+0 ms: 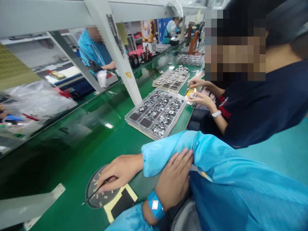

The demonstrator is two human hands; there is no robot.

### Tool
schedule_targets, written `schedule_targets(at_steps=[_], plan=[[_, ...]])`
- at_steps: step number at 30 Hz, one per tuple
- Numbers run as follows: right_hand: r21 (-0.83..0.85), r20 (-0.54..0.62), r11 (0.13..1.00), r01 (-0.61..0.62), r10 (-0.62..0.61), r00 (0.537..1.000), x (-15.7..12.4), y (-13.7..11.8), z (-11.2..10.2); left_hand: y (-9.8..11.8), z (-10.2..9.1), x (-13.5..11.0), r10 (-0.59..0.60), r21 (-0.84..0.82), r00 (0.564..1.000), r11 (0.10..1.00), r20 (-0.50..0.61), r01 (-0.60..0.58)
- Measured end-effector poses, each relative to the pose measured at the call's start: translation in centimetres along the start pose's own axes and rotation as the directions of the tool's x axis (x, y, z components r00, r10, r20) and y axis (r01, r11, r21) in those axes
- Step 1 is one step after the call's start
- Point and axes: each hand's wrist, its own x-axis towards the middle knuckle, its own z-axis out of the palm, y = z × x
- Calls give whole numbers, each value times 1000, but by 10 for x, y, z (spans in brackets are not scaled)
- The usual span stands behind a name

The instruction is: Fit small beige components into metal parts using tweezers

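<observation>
Dark slender tweezers (97, 191) are sitting clamped between the fingers (107, 185) of the right hand (121, 171), their tip reaching past a round grey perforated disc (92, 189) dotted with small pale pieces, which is lying at the near left of a green bench (69, 154) beside a black-and-yellow rectangular pad (122, 202). The left hand (174, 179), wearing a blue wrist strap (155, 203), is lying across the bright blue right sleeve (166, 150), fingers slightly apart. Farther along on the right, a co-worker's hands (199, 93) are working beside a clear tray of dark parts (127, 121).
</observation>
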Motion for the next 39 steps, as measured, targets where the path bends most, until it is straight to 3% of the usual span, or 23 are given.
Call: schedule_targets(at_steps=[10,26,34,39], plan=[[46,62,998,-39,36,997,-2,-3,-7,0,0,1,23,19,999,1000,-23,-23],[116,-18,993,34,-32,999,-2,2,-8,0,-1,0,26,-5,1000,1000,-1,-26],[144,-135,987,67,-47,990,-3,3,-11,0,-2,0,48,-17,999,999,19,-48],[138,-147,988,67,-47,988,-4,1,-10,0,-3,0,40,-15,999,999,27,-40]])
